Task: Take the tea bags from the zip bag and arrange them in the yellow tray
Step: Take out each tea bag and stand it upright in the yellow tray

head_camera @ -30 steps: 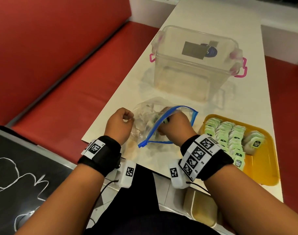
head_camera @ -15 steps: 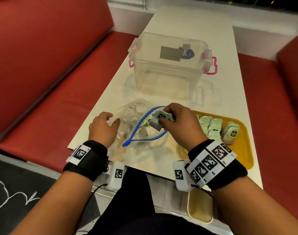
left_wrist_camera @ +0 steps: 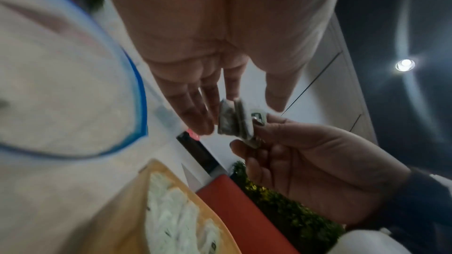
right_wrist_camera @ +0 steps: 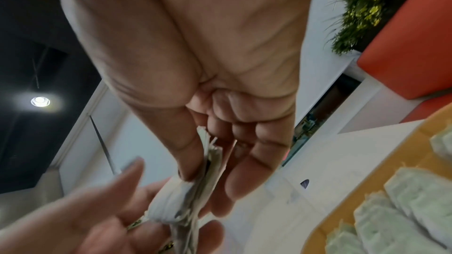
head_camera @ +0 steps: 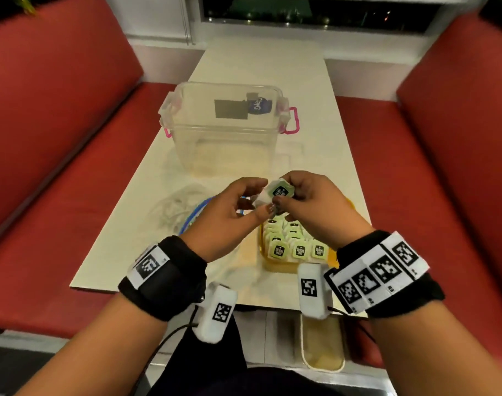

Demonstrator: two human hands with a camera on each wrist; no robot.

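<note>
Both hands meet in the air above the near half of the long white table [head_camera: 324, 155]. The right hand [head_camera: 309, 201] pinches a small stack of pale green paper tea bags with dark square labels [head_camera: 278, 191], thumb on one face and fingers curled behind. At nine o'clock from it, the left hand [head_camera: 227, 212] reaches in with fingers nearly straight and thumb extended, its fingertips [left_wrist_camera: 195, 121] touching the stack's edge; whether it actually grips the stack I cannot tell.

Directly below the hands, at six o'clock, sits the flat yellow plastic tray [head_camera: 275, 265], already carrying rows of matching tea bags [head_camera: 298, 250] set close together on edge. At nine o'clock from the tray the clear plastic zip bag with a blue seal strip [head_camera: 172, 210] lies crumpled on the tabletop, its mouth gaping; its contents are too blurred to make out.

Farther out at twelve o'clock stands a clear plastic storage box with pink clip handles [head_camera: 227, 132]. Red padded benches [head_camera: 58, 155] flank the table at three and nine o'clock.
</note>
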